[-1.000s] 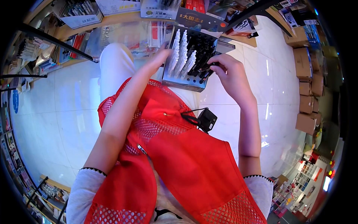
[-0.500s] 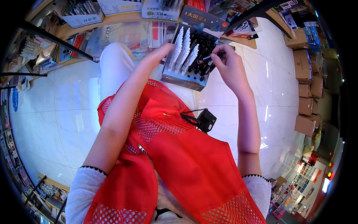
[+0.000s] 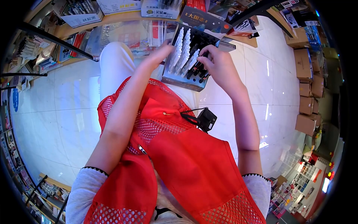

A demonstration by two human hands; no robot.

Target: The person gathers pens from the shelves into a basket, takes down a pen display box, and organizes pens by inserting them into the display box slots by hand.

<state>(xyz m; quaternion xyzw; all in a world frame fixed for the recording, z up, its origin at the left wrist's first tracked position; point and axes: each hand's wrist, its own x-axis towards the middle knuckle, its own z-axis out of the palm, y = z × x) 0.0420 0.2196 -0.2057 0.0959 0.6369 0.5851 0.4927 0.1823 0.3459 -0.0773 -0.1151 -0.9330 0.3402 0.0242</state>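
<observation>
A dark pen display box [image 3: 181,81] rests on my lap, its printed lid standing up at the far side. White pens [image 3: 182,50] stand in rows on its left side, and black pens [image 3: 195,70] fill the right part, some leaning. My left hand [image 3: 161,53] holds the box at its left edge, the fingertips partly hidden. Over the black pens, my right hand [image 3: 220,63] is closed with thumb and forefinger pinched on a black pen, mostly covered by the fingers.
A shelf ahead carries pen boxes [image 3: 160,9] and flat packets in clear plastic [image 3: 126,35]. A black shelf post [image 3: 59,41] slants at the left. Cardboard boxes [image 3: 302,65] are stacked on the right. A small black device [image 3: 207,120] hangs by a cord from the red vest [image 3: 190,156].
My right hand has moved left and a little down, from the box's right edge to over the black pens. The left hand stays at the box's left edge.
</observation>
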